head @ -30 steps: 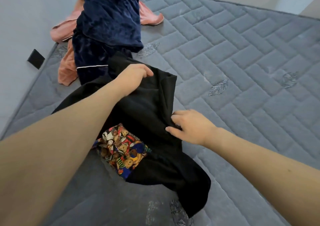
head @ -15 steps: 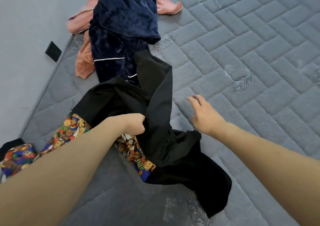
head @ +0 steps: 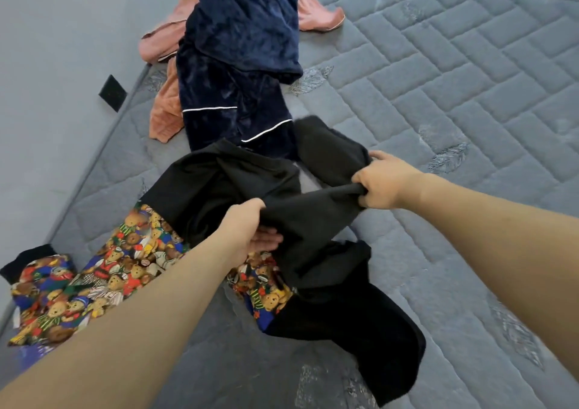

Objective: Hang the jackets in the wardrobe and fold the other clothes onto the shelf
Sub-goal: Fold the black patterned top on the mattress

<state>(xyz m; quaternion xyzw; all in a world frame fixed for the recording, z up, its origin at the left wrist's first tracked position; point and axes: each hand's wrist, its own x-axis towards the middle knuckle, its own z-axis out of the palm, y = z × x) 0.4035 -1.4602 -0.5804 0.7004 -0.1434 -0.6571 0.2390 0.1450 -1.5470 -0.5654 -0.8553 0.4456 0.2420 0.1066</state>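
Black garment (head: 307,217) with teddy-bear print panels (head: 125,271) lay crumpled on the near-left part of the grey quilted mattress (head: 438,95), its printed part trailing toward the mattress's left edge. The left hand (head: 247,230) gripped a fold of the black fabric near the garment's middle, fingers curled round the cloth. The right hand (head: 383,181) was closed round a bunched edge of the same fabric, and the cloth ran taut between the two hands. Half a second before, the right hand had been open and apart from the garment, above the mattress; it had since taken hold of the cloth, and the fabric had been drawn out to the right. Beyond the garment lay navy velvet clothing (head: 241,48) with white piping, touching its far edge and resting on a pink garment (head: 166,108). A small black rectangle (head: 112,93) lay on the grey surface left of the mattress.
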